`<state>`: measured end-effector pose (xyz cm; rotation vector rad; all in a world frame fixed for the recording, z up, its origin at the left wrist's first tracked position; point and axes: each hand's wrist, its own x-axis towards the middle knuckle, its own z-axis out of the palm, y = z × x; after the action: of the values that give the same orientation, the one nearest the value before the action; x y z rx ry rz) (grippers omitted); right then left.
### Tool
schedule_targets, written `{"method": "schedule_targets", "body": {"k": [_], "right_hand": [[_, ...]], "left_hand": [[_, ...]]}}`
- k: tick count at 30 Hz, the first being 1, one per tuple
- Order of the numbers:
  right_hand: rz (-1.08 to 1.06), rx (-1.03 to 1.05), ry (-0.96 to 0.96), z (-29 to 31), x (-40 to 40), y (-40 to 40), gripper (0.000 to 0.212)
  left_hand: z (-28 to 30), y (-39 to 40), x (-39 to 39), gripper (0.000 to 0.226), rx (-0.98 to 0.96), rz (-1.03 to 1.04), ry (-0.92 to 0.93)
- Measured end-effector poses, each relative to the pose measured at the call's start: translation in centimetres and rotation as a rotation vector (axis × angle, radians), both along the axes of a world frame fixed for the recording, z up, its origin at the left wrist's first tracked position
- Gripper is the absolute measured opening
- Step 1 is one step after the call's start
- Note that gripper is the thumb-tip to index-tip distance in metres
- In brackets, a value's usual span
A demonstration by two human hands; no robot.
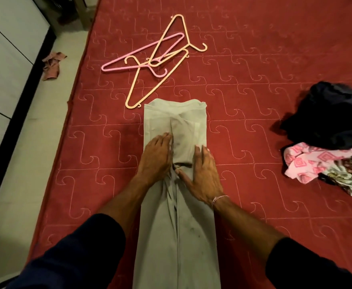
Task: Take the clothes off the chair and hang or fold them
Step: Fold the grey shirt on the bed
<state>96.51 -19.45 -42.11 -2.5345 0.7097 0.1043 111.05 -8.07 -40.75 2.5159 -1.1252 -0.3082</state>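
A grey garment (171, 236) lies in a long strip on the red quilted mattress (243, 101), its far end folded over near the hangers. My left hand (157, 158) presses flat on its left half, fingers pointing away from me. My right hand (202, 174) lies flat on the right half, thumb spread toward the middle crease. A bunched fold sits between the two hands. A pile of other clothes, a dark garment (333, 113) on top of pink patterned fabric (308, 163), lies at the right edge. No chair is in view.
Three plastic hangers, two peach (172, 41) and one pink (129, 59), lie tangled just beyond the grey garment. A crumpled brown cloth (52, 65) lies on the pale floor at left, beside white cabinet doors (6, 49).
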Motion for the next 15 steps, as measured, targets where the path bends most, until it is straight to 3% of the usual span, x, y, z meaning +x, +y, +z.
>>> {"method": "schedule_targets", "body": {"k": [6, 9, 15], "right_hand": [[-0.338, 0.161, -0.158, 0.8, -4.8, 2.3, 0.073], [-0.467, 0.250, -0.094, 1.1, -6.8, 3.6, 0.057], [-0.617, 0.503, -0.028, 1.4, -11.1, 5.9, 0.035]], "left_hand": [[0.6, 4.8, -7.3, 0.044, 0.112, 0.414, -0.045], [0.6, 6.9, -10.1, 0.056, 0.198, 0.485, 0.037], [1.8, 9.6, -13.5, 0.053, 0.050, 0.706, 0.362]]}}
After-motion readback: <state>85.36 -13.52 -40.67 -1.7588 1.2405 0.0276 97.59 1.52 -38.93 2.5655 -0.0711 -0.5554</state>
